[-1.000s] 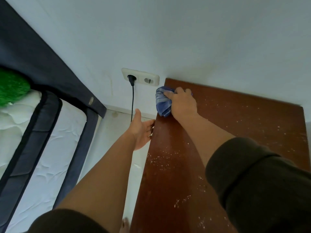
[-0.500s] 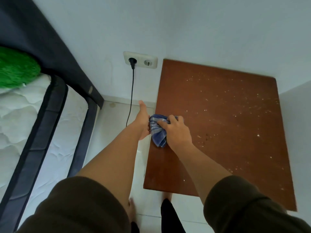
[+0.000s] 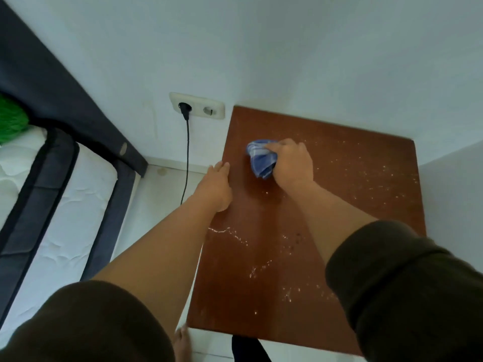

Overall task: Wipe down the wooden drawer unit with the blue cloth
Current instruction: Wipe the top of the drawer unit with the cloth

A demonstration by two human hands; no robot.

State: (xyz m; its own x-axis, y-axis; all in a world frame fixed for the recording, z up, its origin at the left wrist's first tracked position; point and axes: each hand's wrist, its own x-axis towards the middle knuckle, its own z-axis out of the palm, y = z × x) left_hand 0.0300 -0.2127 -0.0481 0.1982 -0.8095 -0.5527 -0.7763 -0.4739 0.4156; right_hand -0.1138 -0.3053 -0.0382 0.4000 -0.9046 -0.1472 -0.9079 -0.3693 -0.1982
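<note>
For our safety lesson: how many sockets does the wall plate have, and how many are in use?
2: the left socket holds a black plug; the right socket is free. None seems hidden.

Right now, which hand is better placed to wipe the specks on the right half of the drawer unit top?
Right hand: it already grips the blue cloth on the wooden top, nearest the specks. The left hand sits at the left edge, without a cloth.

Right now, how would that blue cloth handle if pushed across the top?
The blue cloth is bunched under the right hand, so probably floppy and light. It should drag rather than roll, likely gathering the white specks on the wooden drawer unit.
</note>
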